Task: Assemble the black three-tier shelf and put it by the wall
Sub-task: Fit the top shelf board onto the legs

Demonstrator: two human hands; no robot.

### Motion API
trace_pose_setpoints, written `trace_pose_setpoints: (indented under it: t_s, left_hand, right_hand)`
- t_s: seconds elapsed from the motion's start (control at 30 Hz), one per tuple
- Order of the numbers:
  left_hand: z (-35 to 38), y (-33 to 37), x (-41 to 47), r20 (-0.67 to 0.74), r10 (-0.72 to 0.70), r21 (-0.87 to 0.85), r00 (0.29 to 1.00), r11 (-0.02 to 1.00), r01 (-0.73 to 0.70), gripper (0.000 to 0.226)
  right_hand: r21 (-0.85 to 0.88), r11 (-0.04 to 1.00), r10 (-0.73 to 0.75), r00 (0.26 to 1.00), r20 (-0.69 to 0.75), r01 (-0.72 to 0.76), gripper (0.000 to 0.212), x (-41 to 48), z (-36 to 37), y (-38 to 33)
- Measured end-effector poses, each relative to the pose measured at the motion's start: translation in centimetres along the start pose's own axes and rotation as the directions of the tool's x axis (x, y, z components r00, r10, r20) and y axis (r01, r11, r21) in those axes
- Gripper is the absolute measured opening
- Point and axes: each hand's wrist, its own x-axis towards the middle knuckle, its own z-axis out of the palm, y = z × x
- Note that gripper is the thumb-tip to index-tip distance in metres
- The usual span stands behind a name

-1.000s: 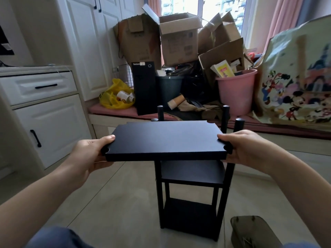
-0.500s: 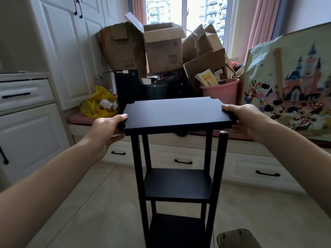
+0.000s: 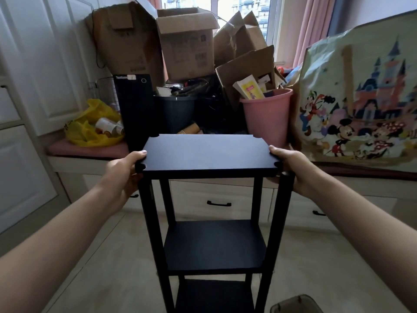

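Matte black top board (image 3: 209, 154), flat and rectangular with a round notch cut at each corner, sits level over the shelf (image 3: 214, 242). The left hand (image 3: 123, 175) grips its left edge and the right hand (image 3: 291, 168) its right edge, thumbs curled on top, fingers hidden underneath. The front-right post (image 3: 278, 222), a smooth black tube, shows its top just outside the near-right notch; whether the other posts are seated, I can't tell. The shelf stands on the pale tiled floor (image 3: 101, 267) before a white drawer bench (image 3: 225, 195), its feet cut off below. Behind it: crumpled cardboard boxes (image 3: 187, 41), a pink bucket (image 3: 266, 118), a yellow bag (image 3: 90, 125).
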Motion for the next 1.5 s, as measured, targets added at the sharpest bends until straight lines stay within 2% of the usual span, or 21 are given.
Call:
trace_pose_setpoints:
  t_s: [0.1, 0.33, 0.5, 0.7, 0.9, 1.1, 1.3, 1.5]
  left_hand:
    - [0.7, -0.6, 0.1, 0.043, -0.003, -0.036, 0.999, 0.999, 0.005, 0.018]
    - [2.1, -0.8, -0.9, 0.092, -0.07, -0.169, 0.993, 0.982, 0.085, 0.019]
    - [2.4, -0.8, -2.0, 0.15, -0.127, -0.277, 0.98, 0.947, 0.165, 0.019]
    - [1.8, -0.7, -3.3, 0.149, -0.155, -0.264, 0.977, 0.946, 0.19, 0.02]
    - [1.5, -0.6, -4.0, 0.153, -0.205, -0.243, 0.967, 0.94, 0.238, 0.022]
    - [1.2, -0.8, -3.6, 0.193, -0.219, -0.221, 0.957, 0.94, 0.259, 0.043]
    - [1.3, -2.4, -3.0, 0.212, -0.239, -0.239, 0.948, 0.928, 0.287, 0.024]
    - [0.9, -3.0, -2.3, 0.252, -0.214, -0.272, 0.944, 0.92, 0.281, 0.028]
  right_hand:
    - [0.106, 0.994, 0.022, 1.0, 0.014, -0.023, 0.022, 0.5, -0.3, 0.3]
    - [0.161, 0.987, -0.001, 0.999, -0.039, 0.007, 0.017, -0.4, -0.2, 0.8]
    - [0.221, 0.975, -0.003, 0.999, -0.032, 0.01, 0.022, -1.8, -0.2, 1.0]
    - [0.192, 0.98, 0.056, 0.998, -0.041, -0.047, 0.028, -3.5, -0.2, 1.5]
    - [0.191, 0.977, 0.103, 0.993, -0.049, -0.092, 0.023, -4.9, -0.2, 1.6]
    - [0.233, 0.969, 0.095, 0.994, -0.06, -0.079, 0.019, -5.3, -0.3, 2.5]
    - [0.248, 0.969, 0.03, 0.994, -0.107, -0.003, 0.018, -4.5, -0.1, 2.9]
    - [0.275, 0.961, 0.041, 0.996, -0.084, -0.017, 0.018, -4.2, 0.1, 3.0]
